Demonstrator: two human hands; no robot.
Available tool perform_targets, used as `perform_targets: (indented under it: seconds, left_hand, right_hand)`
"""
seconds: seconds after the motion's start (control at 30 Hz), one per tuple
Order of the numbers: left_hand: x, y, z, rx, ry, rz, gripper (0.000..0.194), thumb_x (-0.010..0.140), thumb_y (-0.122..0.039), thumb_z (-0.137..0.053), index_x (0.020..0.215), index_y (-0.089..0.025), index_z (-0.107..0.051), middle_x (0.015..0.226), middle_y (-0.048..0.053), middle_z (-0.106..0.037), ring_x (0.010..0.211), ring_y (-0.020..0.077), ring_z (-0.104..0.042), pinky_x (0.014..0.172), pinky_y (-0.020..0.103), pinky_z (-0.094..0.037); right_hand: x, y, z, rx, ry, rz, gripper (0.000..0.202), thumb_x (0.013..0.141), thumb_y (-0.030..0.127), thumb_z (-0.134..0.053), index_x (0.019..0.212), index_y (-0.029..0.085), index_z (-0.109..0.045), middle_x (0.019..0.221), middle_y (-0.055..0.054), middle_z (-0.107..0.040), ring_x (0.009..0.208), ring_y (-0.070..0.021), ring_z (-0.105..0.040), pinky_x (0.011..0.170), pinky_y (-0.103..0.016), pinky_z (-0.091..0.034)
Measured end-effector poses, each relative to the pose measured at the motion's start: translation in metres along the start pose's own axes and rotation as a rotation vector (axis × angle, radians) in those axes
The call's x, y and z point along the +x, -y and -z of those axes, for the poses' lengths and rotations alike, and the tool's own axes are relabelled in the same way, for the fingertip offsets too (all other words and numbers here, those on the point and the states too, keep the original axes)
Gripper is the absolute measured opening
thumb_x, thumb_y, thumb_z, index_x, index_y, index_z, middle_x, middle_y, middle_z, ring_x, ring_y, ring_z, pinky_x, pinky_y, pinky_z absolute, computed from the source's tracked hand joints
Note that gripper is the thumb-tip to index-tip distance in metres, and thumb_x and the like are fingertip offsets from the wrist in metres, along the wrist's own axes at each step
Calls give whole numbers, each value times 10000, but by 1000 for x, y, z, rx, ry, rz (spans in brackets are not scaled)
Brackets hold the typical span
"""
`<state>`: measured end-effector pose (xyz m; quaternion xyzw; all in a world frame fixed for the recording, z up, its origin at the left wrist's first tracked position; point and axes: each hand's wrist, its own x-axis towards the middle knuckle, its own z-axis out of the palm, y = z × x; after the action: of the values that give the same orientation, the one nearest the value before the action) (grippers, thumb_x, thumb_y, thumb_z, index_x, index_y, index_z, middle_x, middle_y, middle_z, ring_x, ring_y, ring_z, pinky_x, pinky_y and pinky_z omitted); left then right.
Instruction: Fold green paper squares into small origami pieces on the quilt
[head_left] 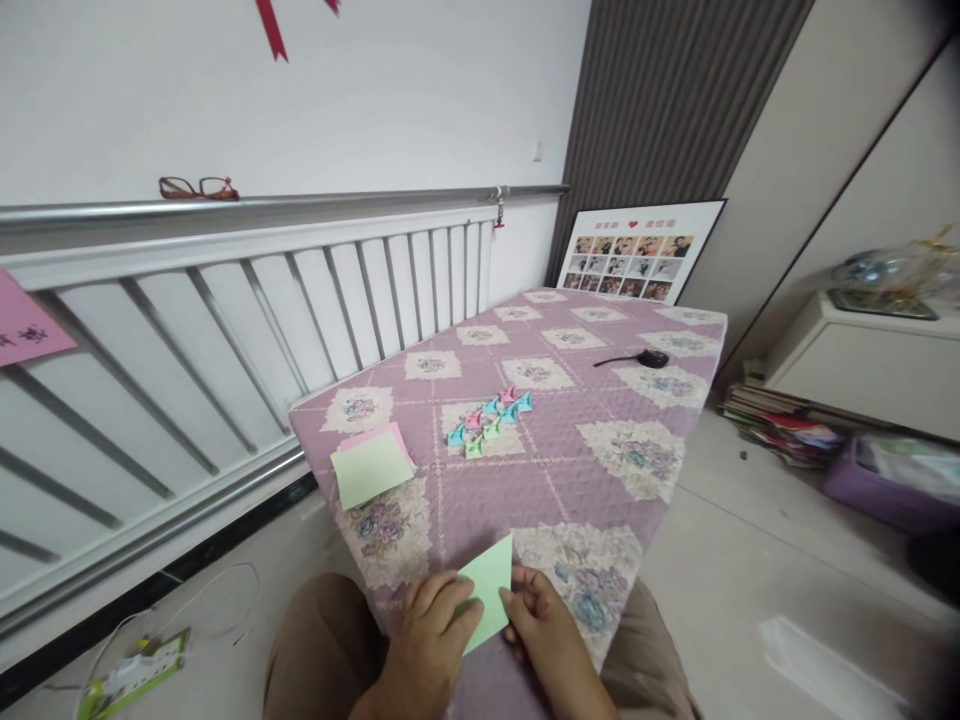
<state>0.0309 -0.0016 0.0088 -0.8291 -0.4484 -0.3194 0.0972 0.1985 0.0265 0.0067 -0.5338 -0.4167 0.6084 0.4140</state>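
A square sheet of light green paper point(489, 585) is held near the table's front edge, turned with one corner pointing away from me. My left hand point(435, 635) grips its left side, fingers lying over the top face. At the right corner, my right hand point(540, 620) pinches the sheet between thumb and fingers. Beyond it, several small folded paper pieces point(491, 428) in pink, blue and green stand grouped in rows. To their left lies a stack of coloured paper sheets point(371, 470), pale green on top with pink showing beneath.
A purple floral cloth point(547, 490) covers the table. A black round object with a cord point(652, 358) lies at its far right. The white radiator point(360, 290) runs along the left; glasses point(199, 188) rest on the pipe above. A power strip point(139, 675) sits on the floor.
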Motion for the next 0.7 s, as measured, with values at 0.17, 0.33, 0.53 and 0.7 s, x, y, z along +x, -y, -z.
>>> perform_targets:
  seconds: [0.17, 0.33, 0.53, 0.7]
  left_hand:
    - [-9, 2, -12, -38, 52, 39, 263, 926, -162, -410, 1040, -222, -639, 1006, 37, -657, 987, 193, -527, 864, 358, -406]
    - [-12, 3, -18, -160, 69, 92, 265, 916, -153, -422, 1063, -235, -626, 994, 13, -663, 955, 188, -520, 854, 344, -378]
    - [-12, 2, -16, -191, 218, 145, 215, 860, -170, -529, 1033, -245, -632, 978, -1, -665, 894, 186, -527, 846, 339, -370]
    - [-15, 2, -16, -188, 283, 168, 262, 804, -118, -549, 1013, -248, -638, 1022, -4, -656, 930, 192, -518, 872, 344, -365]
  right_hand:
    - [5, 4, 5, -327, -52, 150, 351, 722, 362, -551, 1034, 213, -495, 512, 70, -539, 491, -165, -522, 515, -273, -358]
    - [8, 1, 6, -574, -52, 190, 313, 739, 226, -496, 1052, 229, -495, 591, 40, -592, 551, -180, -590, 556, -272, -375]
    - [7, -5, 8, -943, -7, 185, 266, 800, 162, -469, 1048, 236, -531, 656, -12, -649, 616, -199, -627, 554, -271, -339]
    - [9, -11, 10, -1099, 7, 483, 121, 806, 149, -513, 747, 227, -583, 780, -39, -636, 739, -191, -587, 635, -259, -377]
